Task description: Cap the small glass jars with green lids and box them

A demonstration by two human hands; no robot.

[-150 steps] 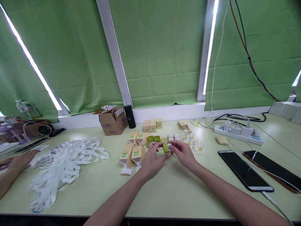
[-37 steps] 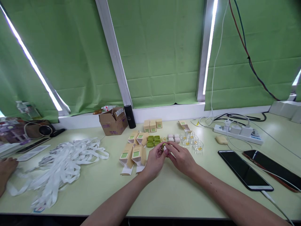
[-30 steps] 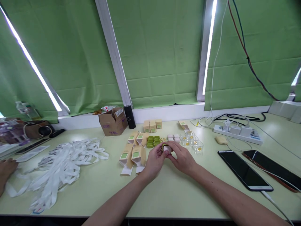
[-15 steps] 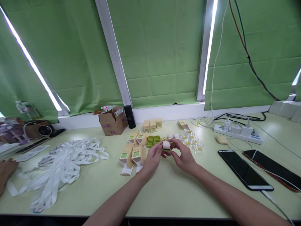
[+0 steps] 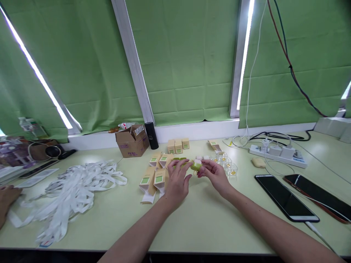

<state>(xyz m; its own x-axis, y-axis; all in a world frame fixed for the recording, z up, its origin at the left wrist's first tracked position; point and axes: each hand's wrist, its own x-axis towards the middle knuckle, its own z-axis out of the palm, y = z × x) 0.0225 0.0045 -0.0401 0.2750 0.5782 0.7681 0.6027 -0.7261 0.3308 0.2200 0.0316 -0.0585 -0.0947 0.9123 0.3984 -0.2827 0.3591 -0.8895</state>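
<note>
My right hand [image 5: 215, 176] pinches a small light green case [image 5: 196, 165] with a pale block in its top, holding it above the table. My left hand [image 5: 177, 181] has its fingers apart and reaches over the green square cases [image 5: 176, 159], hiding most of them. Its fingertips are close to the held case; whether they touch it I cannot tell. Small beige cartons with green labels [image 5: 159, 179] lie left of my left hand, some with flaps open. Behind my right hand are pale blocks [image 5: 205, 157] and several clear cups with yellow centres [image 5: 227, 164].
White ribbon [image 5: 79, 190] lies heaped at left, beside another person's hand [image 5: 7, 199]. A cardboard box [image 5: 132, 142] and black cylinder [image 5: 151, 135] stand at the back, near three small cartons [image 5: 178, 146]. At right are phones [image 5: 286, 197], a power strip [image 5: 278, 155] and loose cables.
My left hand has let go of the green case and moved slightly left with its fingers spread. The case has tilted in my right hand.
</note>
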